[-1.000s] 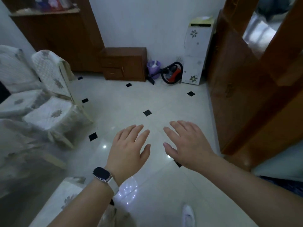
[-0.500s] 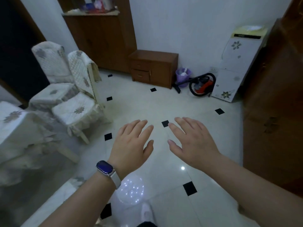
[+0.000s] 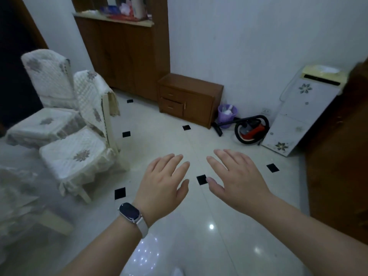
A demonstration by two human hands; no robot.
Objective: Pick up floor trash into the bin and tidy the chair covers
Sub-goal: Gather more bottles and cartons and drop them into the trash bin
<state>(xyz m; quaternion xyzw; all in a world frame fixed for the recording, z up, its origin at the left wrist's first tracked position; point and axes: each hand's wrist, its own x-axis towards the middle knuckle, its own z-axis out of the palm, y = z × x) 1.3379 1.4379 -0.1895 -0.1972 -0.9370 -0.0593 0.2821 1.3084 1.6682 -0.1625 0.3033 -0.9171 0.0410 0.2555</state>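
My left hand (image 3: 162, 183), with a watch on the wrist, and my right hand (image 3: 238, 179) are held out side by side over the tiled floor, palms down, fingers straight, holding nothing. A small purple bin (image 3: 227, 114) with white trash in it stands by the far wall. Two chairs stand at the left: the nearer chair (image 3: 79, 154) has its quilted white back cover (image 3: 90, 96) hanging crooked, slipped off one side. The farther chair (image 3: 47, 120) has its cover in place. I see no loose trash on the floor.
A low wooden cabinet (image 3: 189, 100) stands beside the bin, a red vacuum cleaner (image 3: 251, 130) and a white floral appliance (image 3: 298, 112) to its right. A tall wooden cupboard (image 3: 123, 50) is at the back, dark wooden furniture (image 3: 342, 156) at the right. A covered table (image 3: 18, 188) lies at the left.
The view has swung left and up, bringing the chairs and tall cupboard more into view. Both hands stay open and side by side.
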